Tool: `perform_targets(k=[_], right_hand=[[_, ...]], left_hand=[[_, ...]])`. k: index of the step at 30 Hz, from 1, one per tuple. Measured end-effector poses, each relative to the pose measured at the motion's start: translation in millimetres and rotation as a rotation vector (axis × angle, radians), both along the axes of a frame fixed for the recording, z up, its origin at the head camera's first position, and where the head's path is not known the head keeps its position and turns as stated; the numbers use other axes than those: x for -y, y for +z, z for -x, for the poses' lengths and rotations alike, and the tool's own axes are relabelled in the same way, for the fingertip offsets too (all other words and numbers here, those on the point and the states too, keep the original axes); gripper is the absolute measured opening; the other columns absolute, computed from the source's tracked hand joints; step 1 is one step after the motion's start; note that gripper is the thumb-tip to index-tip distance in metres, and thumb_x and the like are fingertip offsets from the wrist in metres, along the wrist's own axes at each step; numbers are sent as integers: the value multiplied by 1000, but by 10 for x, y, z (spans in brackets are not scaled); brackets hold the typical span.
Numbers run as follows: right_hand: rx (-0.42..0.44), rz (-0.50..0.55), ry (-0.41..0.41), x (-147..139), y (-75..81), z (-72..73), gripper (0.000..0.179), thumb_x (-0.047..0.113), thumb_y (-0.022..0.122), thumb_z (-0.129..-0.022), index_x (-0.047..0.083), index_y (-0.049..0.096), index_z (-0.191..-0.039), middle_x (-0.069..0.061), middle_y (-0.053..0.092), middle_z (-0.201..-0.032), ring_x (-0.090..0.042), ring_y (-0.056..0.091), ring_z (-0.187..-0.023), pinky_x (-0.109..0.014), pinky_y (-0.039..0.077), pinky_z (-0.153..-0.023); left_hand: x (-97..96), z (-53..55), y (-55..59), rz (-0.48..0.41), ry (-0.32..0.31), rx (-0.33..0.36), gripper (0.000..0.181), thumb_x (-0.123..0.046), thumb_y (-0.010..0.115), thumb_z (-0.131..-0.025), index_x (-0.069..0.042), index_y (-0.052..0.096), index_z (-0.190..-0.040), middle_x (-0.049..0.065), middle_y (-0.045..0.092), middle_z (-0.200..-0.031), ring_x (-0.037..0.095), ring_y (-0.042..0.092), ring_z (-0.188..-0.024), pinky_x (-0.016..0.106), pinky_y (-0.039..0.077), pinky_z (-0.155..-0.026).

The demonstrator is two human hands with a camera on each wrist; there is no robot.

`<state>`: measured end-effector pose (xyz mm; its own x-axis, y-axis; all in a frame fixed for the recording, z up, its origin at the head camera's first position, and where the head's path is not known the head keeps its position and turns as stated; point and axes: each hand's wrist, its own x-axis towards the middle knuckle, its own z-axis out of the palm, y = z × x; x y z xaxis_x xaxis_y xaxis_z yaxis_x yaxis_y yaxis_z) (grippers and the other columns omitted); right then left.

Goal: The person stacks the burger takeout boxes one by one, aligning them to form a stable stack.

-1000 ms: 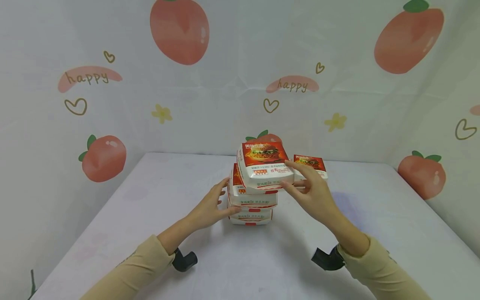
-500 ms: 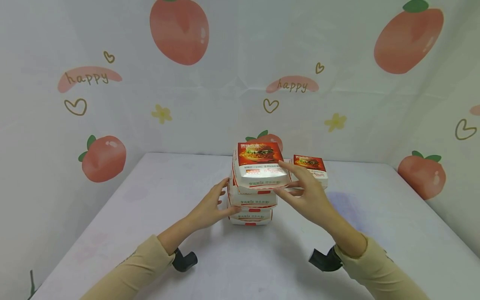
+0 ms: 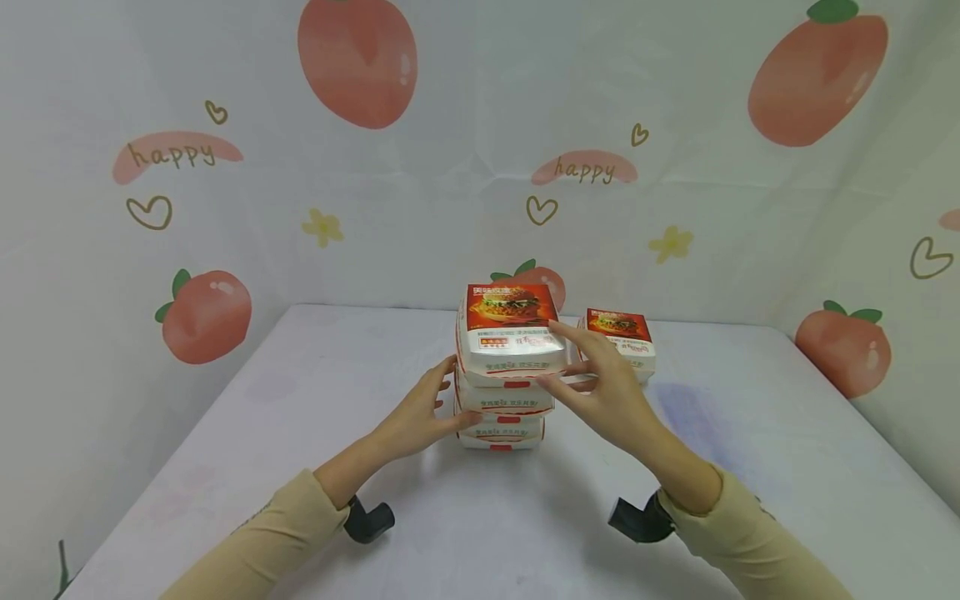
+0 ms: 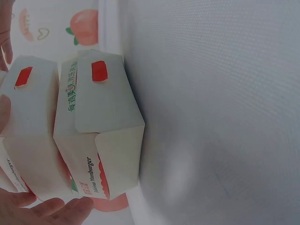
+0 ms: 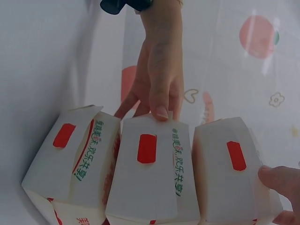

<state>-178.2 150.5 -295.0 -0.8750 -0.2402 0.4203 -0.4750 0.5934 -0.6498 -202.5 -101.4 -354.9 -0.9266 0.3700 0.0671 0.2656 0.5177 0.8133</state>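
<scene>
A stack of paper hamburger boxes stands mid-table in the head view. My right hand [image 3: 611,387] grips the top box [image 3: 510,337] by its right side, thumb on the front face. That box rests on or just over the middle box [image 3: 513,402]; I cannot tell which. My left hand [image 3: 420,421] holds the middle box at its left front corner, thumb in front and fingers along the side. Beneath lies the bottom box [image 3: 498,432], its red seal tab showing in the left wrist view, where left-hand fingers [image 4: 61,211] touch the boxes' side.
Another hamburger box [image 3: 618,333] sits behind and to the right of the stack. The pale table [image 3: 337,367] ends at a printed backdrop cloth [image 3: 465,100]. Black wrist mounts [image 3: 367,521] hang below both sleeves.
My right hand has moved the top box leftward, so it lines up more closely over the stack. More of the rear box shows. My left hand stays where it was.
</scene>
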Motion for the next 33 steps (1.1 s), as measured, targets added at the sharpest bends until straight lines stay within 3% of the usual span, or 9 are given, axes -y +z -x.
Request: perform_targets(k=[33], right_hand=[[34,32,-8,54,8,-4,66,24,74,-80,20,44,-138,-12,46,-130,-25,66,-89,-26,59,-70]], left_hand=[[-1,-13,13,0,-8,-5,91,-38,70,-82,-13,15,-150,14,28,-150,40,36,-134,54,41,-104]])
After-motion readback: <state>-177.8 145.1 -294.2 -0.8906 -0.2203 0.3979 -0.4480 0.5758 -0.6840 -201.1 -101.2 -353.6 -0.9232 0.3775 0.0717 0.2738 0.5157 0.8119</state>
